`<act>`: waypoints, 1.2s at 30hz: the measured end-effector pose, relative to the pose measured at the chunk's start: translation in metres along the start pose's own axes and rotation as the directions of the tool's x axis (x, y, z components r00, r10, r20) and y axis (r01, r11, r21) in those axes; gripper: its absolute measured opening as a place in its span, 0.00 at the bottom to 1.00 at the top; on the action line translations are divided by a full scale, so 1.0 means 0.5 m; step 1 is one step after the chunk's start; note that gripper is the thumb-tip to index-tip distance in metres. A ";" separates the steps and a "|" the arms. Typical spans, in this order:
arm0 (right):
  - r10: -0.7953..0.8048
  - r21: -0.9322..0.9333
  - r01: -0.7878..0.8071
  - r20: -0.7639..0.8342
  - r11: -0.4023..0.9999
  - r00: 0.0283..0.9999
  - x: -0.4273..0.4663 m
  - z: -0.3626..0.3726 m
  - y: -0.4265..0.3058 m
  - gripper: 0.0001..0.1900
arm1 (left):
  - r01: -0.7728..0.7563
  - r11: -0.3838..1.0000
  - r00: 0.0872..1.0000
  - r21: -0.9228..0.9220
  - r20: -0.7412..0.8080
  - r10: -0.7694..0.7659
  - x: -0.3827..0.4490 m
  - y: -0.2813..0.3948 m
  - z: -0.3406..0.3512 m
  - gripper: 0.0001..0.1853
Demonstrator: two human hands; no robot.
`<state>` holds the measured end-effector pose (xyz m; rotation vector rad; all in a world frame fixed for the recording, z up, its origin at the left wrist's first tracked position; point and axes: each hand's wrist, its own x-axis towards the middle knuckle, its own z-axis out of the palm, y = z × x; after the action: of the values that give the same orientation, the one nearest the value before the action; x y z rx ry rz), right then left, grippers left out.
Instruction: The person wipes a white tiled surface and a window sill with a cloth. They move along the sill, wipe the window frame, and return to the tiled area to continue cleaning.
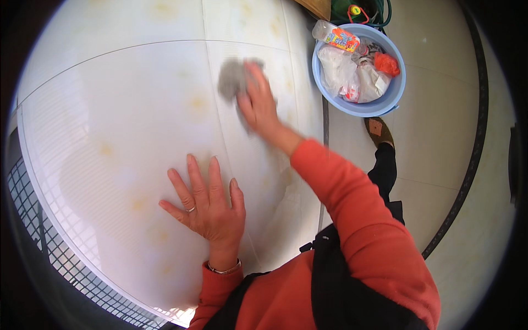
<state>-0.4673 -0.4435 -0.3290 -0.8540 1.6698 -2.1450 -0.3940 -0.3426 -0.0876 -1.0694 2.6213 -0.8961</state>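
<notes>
A crumpled grey cloth (234,78), blurred by motion, lies under the fingers of my right hand (260,99), which presses it to a glossy white tiled surface (144,103). My left hand (212,210) rests palm down on the same tiles, fingers spread and holding nothing. A ring is on one of its fingers, and a bracelet circles the wrist. Faint yellowish patches mark the tiles around both hands. The cloth's far underside is hidden.
A light blue bucket (358,110) at the upper right holds plastic bags and a plastic bottle (336,36). Behind it stands a dark green container (340,10). My shoe (378,131) is just below the bucket on the floor tiles (429,136). A dark metal grille (62,264) borders the lower left.
</notes>
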 end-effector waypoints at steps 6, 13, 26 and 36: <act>0.287 -0.014 -0.294 -0.177 0.956 0.942 0.157 -0.018 0.126 0.21 | -0.013 0.999 0.999 0.044 0.037 0.012 0.008 0.002 -0.004 0.27; 0.430 0.025 -0.432 0.053 0.902 0.901 -0.328 -0.103 -0.021 0.25 | -0.037 0.983 0.994 -0.178 0.098 0.055 -0.003 0.033 0.043 0.27; 0.591 -0.135 -0.589 -0.031 0.797 0.806 -0.089 -0.078 0.280 0.24 | -0.151 0.972 0.960 -0.182 0.210 0.188 -0.001 0.074 0.115 0.26; 0.454 0.115 -0.489 0.239 0.864 0.858 -0.472 -0.125 -0.126 0.30 | -0.134 0.962 0.962 -0.238 0.204 0.184 0.001 0.075 0.103 0.26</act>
<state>-0.3132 -0.2446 -0.3432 -0.5188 1.3874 -1.7621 -0.3973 -0.3459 -0.1511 -0.9255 2.6124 -0.4270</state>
